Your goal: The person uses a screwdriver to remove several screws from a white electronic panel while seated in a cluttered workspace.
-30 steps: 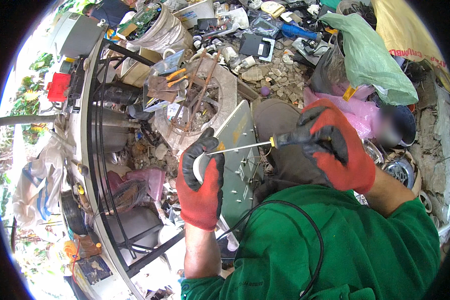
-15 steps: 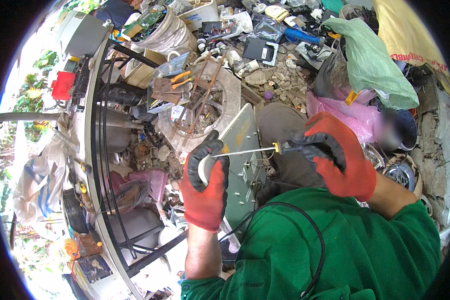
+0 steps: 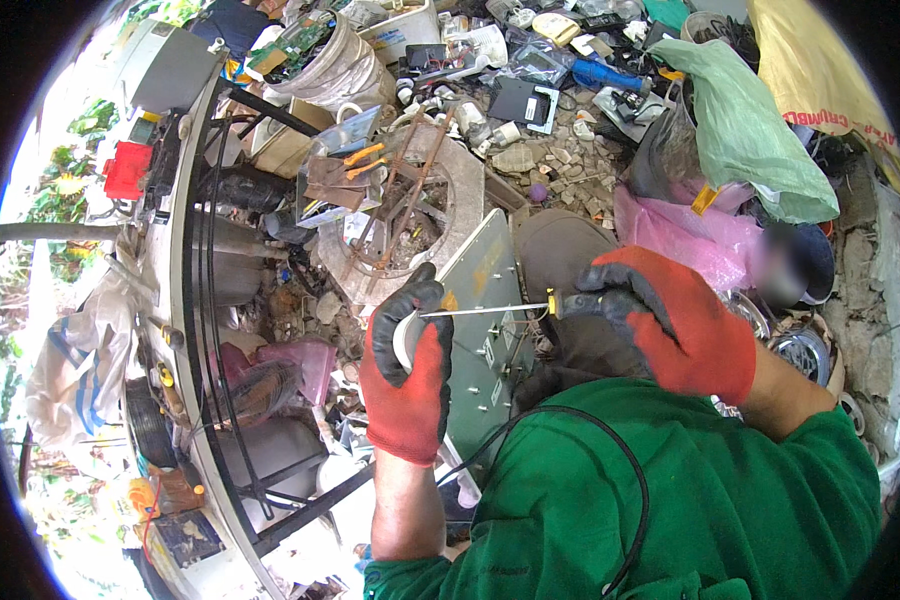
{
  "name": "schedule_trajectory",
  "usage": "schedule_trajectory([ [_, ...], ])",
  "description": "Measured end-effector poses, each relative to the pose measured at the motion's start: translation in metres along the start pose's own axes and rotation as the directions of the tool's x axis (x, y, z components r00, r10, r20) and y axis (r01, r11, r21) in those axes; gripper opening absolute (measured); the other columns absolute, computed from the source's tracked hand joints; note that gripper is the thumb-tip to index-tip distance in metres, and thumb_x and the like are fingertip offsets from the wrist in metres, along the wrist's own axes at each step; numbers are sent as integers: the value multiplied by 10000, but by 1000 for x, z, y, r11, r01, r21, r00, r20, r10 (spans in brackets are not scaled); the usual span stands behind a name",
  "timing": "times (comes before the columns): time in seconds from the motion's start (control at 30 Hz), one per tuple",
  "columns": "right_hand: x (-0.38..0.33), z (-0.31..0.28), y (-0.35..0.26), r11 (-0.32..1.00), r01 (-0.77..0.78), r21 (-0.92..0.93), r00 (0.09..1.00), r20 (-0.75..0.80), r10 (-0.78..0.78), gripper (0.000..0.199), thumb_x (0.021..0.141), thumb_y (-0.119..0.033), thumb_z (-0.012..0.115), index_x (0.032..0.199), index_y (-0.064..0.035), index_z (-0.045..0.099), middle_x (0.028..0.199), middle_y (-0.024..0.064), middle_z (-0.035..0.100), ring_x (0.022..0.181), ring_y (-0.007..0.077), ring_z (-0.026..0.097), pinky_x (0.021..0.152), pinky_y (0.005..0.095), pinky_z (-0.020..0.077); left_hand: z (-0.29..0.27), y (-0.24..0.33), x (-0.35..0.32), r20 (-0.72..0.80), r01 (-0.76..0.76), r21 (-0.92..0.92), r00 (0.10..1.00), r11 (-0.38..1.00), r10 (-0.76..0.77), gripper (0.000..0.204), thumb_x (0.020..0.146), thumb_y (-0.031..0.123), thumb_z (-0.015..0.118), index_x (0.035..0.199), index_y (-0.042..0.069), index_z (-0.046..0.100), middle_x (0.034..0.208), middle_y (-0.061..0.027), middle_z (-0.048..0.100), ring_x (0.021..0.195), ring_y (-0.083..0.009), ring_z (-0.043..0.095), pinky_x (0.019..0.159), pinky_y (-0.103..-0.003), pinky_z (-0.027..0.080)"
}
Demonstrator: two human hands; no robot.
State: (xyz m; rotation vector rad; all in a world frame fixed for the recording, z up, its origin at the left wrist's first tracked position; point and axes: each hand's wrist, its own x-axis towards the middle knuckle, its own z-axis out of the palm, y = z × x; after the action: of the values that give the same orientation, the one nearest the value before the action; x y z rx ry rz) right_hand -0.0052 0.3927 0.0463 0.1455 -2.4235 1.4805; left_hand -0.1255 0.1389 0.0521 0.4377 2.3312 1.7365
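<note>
My left hand [image 3: 415,390], in a red and black work glove, grips a small white rounded piece [image 3: 404,343] whose kind I cannot make out. A screwdriver [image 3: 495,310] with a thin metal shaft, a yellow collar and a dark handle lies nearly level between my hands. Its handle is in the closed fingers of my gloved right hand [image 3: 675,325]. The tip reaches the white piece beside my left thumb; the exact contact is hidden. Below the shaft, a grey-green panel [image 3: 470,375] with small metal fittings leans by my legs.
A stone ring [image 3: 460,225] with rusty bars across it stands ahead, with orange-handled pliers [image 3: 364,160] near its left side. A black metal frame [image 3: 205,300] runs along the left. Scrap electronics, rubble, a white bucket [image 3: 345,70] and a pink plastic bag [image 3: 680,235] lie further out.
My right hand has come down slightly and turned, its fingers wrapping closer round the screwdriver handle. The shaft is a little more level; my left hand has barely moved.
</note>
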Motion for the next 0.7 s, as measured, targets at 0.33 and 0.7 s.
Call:
schedule_trajectory([
  [0.33,-7,15,11,948,283,-145,947,-118,-300,302,712,-45,646,1012,-36,614,1009,193,583,1034,411,576,862,479,489,2,7,0,20,4,-9,1000,1000,-4,317,956,51,598,1272,23,603,1063,-14,655,760,-36,530,666,-193,439],
  [0.7,-7,5,-20,779,-237,580,962,31,270,534,931,-107,475,1452,-14,395,1337,136,512,1070,201,566,951,361,460,-4,-3,4,34,-42,-7,999,999,43,256,969,77,632,1218,17,620,1077,-41,694,918,-81,611,840,-237,494],
])
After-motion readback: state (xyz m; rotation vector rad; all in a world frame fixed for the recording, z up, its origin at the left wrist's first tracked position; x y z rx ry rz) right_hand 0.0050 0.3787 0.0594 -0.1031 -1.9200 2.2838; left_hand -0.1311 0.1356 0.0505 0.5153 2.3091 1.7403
